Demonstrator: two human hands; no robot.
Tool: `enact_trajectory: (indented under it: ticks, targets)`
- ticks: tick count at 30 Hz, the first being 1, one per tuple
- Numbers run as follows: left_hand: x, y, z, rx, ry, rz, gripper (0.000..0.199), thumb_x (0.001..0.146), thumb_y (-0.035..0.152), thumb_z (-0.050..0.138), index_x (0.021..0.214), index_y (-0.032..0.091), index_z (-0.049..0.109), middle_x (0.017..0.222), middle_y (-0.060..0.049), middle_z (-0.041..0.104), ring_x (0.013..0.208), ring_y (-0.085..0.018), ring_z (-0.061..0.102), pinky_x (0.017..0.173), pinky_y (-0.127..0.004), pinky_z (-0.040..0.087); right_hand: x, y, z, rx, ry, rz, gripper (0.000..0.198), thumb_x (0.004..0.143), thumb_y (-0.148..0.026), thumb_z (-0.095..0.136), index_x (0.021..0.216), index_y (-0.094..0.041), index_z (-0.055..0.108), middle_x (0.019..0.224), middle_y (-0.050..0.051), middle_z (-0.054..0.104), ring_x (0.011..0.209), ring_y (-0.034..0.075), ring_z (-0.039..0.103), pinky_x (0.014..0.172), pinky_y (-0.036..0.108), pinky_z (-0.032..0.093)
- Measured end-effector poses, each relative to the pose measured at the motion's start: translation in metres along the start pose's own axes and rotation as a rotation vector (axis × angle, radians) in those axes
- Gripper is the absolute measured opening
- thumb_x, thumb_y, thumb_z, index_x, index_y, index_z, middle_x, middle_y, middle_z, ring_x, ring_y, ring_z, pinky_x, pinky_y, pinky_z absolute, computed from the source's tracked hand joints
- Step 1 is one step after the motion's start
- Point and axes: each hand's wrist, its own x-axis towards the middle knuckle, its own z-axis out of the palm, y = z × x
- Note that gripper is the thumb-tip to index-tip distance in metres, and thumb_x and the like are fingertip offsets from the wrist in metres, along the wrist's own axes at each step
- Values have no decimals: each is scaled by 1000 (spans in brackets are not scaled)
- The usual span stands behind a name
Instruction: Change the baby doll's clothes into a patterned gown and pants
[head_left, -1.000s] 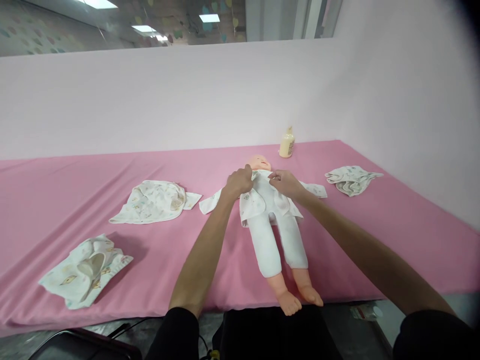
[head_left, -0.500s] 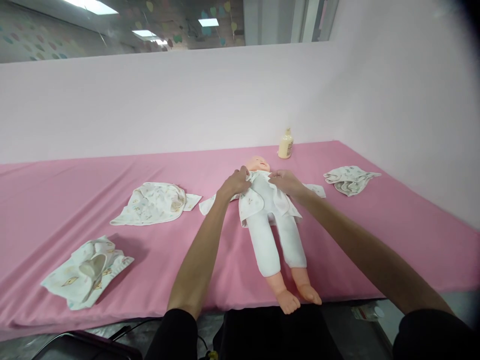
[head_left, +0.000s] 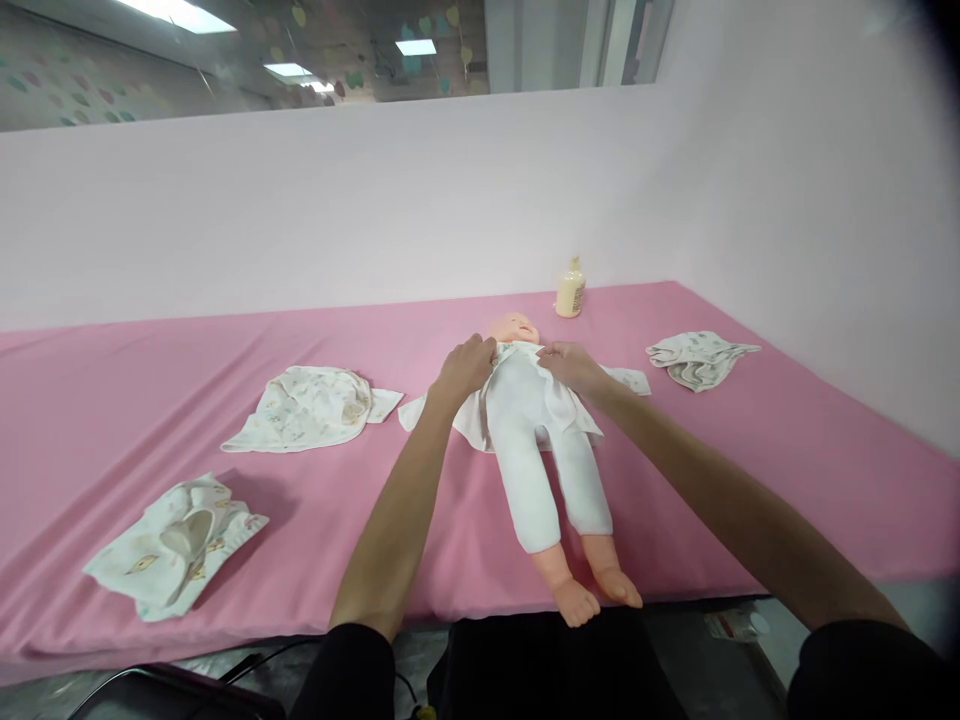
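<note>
A baby doll (head_left: 525, 460) lies on its back on the pink-covered table, head away from me and feet at the near edge. Its body and legs are white. It has on a white printed baby shirt (head_left: 564, 405), spread open down the front, sleeves out to both sides. My left hand (head_left: 466, 368) pinches the shirt's left front edge near the collar. On the other side, my right hand (head_left: 571, 366) grips the right front edge near the neck. The fingertips of both hands are partly hidden in the cloth.
A printed baby garment (head_left: 304, 408) lies to the left, with a folded garment (head_left: 178, 545) nearer me. At the right is a crumpled printed cloth (head_left: 699, 358). A pump bottle (head_left: 570, 290) stands behind the doll's head. White walls (head_left: 337, 210) border the pink sheet (head_left: 315, 540).
My left hand has drawn its front panel of the shirt outward to the left, baring more of the doll's white torso. The right hand has stayed nearly in place.
</note>
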Motion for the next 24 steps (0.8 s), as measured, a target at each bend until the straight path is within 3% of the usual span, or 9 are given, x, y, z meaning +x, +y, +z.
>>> enact_trajectory:
  ticks: [3,6,12,17,24]
  targets:
    - [-2,0,-9,-79,-93,12,9,81,14,48,76,19,54,92,-11,62,84,-24,60,70,-33,38,1,2,0,9,-7,-8,16,77,-19,63,92,-16,67,69,-2,56,59,10,48,52,22,36]
    - [-4,1,-13,-113,-133,6,9,78,18,52,69,19,52,85,-11,62,78,-24,59,67,-34,36,2,2,1,9,-3,-7,14,77,-18,63,90,-16,66,71,-2,58,60,10,49,53,22,37]
    - [-1,6,1,18,-33,-52,14,80,12,48,87,17,58,94,-14,65,87,-27,62,71,-35,40,1,1,1,22,-11,-12,13,76,-19,63,88,-16,67,67,-3,55,57,9,46,51,22,35]
    - [1,8,6,36,6,-114,18,87,17,46,98,14,59,103,-17,66,95,-30,62,76,-35,42,3,4,-1,9,-42,-33,17,73,-21,69,88,-15,69,66,-4,55,58,9,47,52,22,35]
    - [8,-9,11,11,-17,-29,21,95,20,42,104,14,60,110,-16,67,103,-27,61,82,-33,41,6,5,-1,-46,-74,-90,15,67,-16,71,81,-17,70,64,-1,59,62,13,51,53,24,36]
